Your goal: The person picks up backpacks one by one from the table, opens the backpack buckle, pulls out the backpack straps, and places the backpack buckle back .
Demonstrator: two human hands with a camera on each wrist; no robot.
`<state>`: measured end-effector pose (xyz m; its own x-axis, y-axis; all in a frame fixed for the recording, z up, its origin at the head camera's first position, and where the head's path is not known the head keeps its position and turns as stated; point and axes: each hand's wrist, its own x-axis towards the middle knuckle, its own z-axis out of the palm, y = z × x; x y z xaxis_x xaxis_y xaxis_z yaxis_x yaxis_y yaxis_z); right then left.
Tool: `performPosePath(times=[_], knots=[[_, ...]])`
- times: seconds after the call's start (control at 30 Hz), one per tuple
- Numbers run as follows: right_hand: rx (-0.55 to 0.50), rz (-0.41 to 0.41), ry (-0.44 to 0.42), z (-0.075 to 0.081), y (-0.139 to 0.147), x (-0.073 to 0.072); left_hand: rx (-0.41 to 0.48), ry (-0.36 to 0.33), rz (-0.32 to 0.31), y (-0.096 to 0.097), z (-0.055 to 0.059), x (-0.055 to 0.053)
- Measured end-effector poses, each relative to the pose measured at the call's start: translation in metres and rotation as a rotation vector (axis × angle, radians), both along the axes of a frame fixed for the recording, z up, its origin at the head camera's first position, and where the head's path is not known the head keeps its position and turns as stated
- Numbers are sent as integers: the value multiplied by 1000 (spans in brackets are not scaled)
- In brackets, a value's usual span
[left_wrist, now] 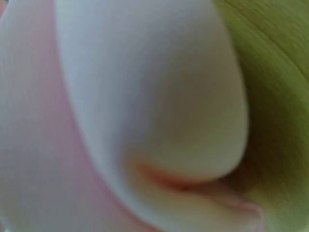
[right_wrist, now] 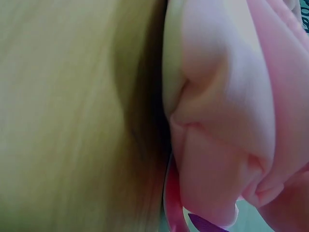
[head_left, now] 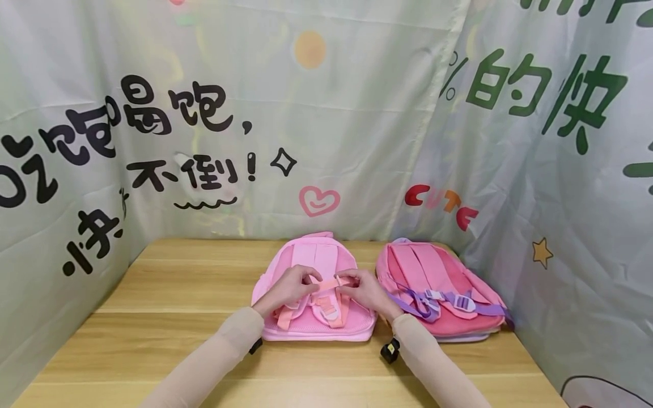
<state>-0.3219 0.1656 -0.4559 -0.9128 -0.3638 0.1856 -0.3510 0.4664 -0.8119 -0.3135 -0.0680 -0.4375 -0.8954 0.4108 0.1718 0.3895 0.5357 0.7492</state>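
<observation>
A light pink backpack [head_left: 318,333] lies on the table with its shoulder-strap side up. Over its middle, an orange strap [head_left: 327,284] stretches between the two hands. The left hand [head_left: 291,288] pinches its left end between thumb and fingers, while the right hand [head_left: 368,290] pinches the right end, near a small pale fitting [head_left: 338,280]. Below them, more orange webbing and a pale buckle [head_left: 326,309] lie against the backpack. Blurred pale cloth [left_wrist: 154,87] fills much of the left wrist view; pink-tinted folds of cloth [right_wrist: 222,106] cover the right wrist view's right side, hiding most of the grip.
To the right lies a darker pink backpack [head_left: 433,260] with purple straps [head_left: 488,310] and white buckles [head_left: 463,303]. The wooden table [head_left: 189,272] meets printed cloth walls [head_left: 347,136] behind and at both sides. A black wrist device [head_left: 390,350] hangs under the right sleeve.
</observation>
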Motion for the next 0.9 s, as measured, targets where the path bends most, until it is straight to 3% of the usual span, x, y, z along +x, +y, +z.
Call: performPosePath(times=[0.3,0.53,0.9], knots=[[12,6,62,-3,5,-7,-30,16,20,1,-2,-2],[33,29,33,-7,9,-10,-50,16,44,0,-3,-1],[139,-53,107,-9,4,-9,-61,-1,44,2,-5,-2]])
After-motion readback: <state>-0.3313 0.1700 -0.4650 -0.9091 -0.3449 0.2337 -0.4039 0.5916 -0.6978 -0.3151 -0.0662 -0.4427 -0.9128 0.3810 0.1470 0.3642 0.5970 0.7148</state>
